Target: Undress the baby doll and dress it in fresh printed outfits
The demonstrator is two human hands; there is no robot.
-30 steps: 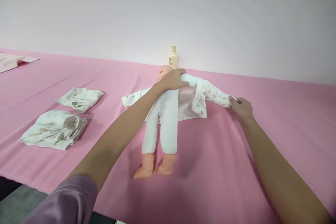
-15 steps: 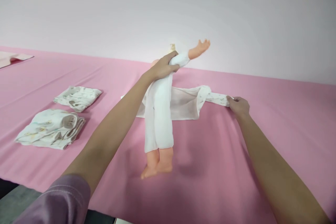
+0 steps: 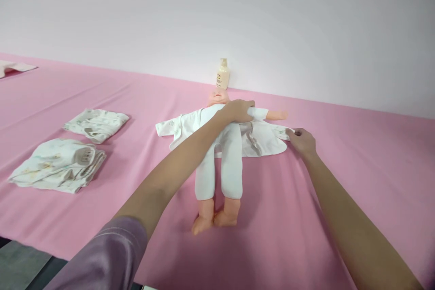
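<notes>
Background: plain pale wall (image 3: 217, 13) behind the back edge of a pink-covered table (image 3: 142, 154).
Back edge, far left: pale pink cloth (image 3: 18, 67), cut off by the view.
Left side: front folded garment (image 3: 50, 163) and rear folded garment (image 3: 97, 124), probably laid aside to leave room; folds conceal their cut.
Baby jacket (image 3: 263, 140): spread open beneath the doll, mid-table; its middle is hidden.
Pump bottle (image 3: 223, 76): at the back edge, presumably out of the way; label illegible.
Baby doll (image 3: 229, 147): on its back, feet toward the front edge; torso partly masked by the left forearm (image 3: 180, 167).
Left hand (image 3: 239, 111): grasps the doll's upper arm, apparently holding it clear of the sleeve; doll's hand blurred.
Right hand (image 3: 302, 140): pinches the cuff, seemingly tautening the sleeve; cuff opening concealed.
</notes>
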